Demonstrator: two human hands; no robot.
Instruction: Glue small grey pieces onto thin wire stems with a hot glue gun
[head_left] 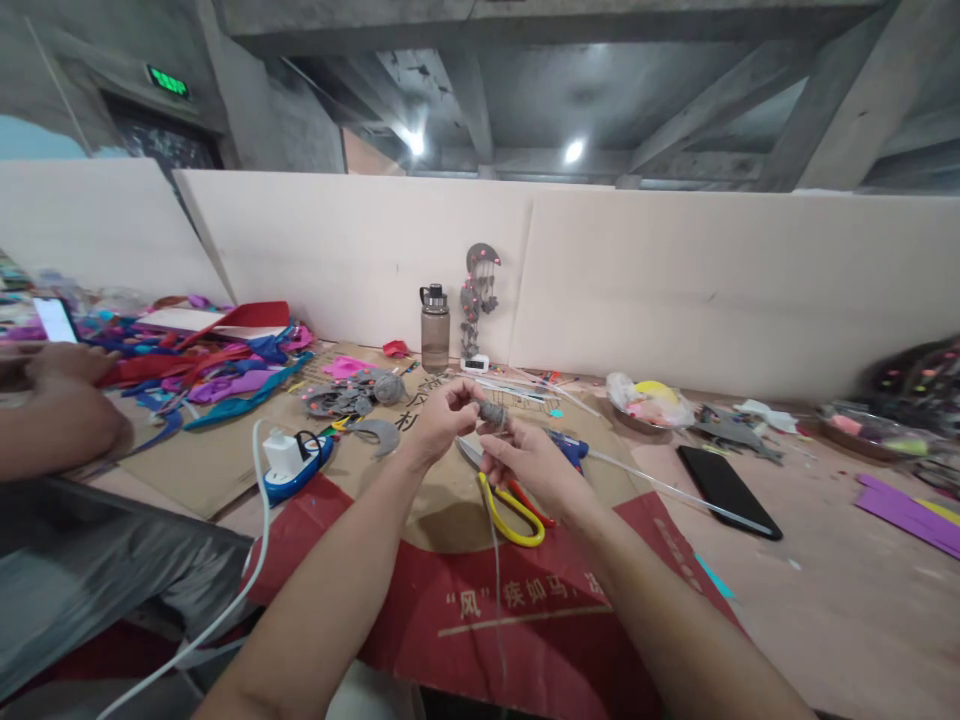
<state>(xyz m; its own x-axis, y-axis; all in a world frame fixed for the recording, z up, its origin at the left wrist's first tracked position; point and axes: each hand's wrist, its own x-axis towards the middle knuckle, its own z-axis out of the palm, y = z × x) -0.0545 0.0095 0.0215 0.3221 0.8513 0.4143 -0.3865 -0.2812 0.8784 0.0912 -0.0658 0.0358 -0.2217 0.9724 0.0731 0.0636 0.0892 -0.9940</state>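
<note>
Between my hands is a small wound bundle of grey yarn (pixel 493 413), and a thin strand drops from it toward the front edge. My left hand (pixel 448 418) pinches the bundle from the left with thumb and forefinger. On the other side, the fingers of my right hand (pixel 529 462) are closed around its lower right. Just below lie yellow-handled scissors (pixel 525 535), their blades partly covered by my right hand. A red handle shows beside them. Behind my right hand rests a blue glue gun (pixel 571 449), partly hidden. A grey crescent (pixel 377 435) lies left of my left hand.
A grey yarn ball (pixel 388 388), a bottle (pixel 435 330) and a hanging grey ornament (pixel 478 295) stand farther back. The blue power strip (pixel 300 475) trails a white cable at left. A black phone (pixel 727 490) lies right. Another person's hand (pixel 71 362) is beside colourful fabric strips (pixel 225 360).
</note>
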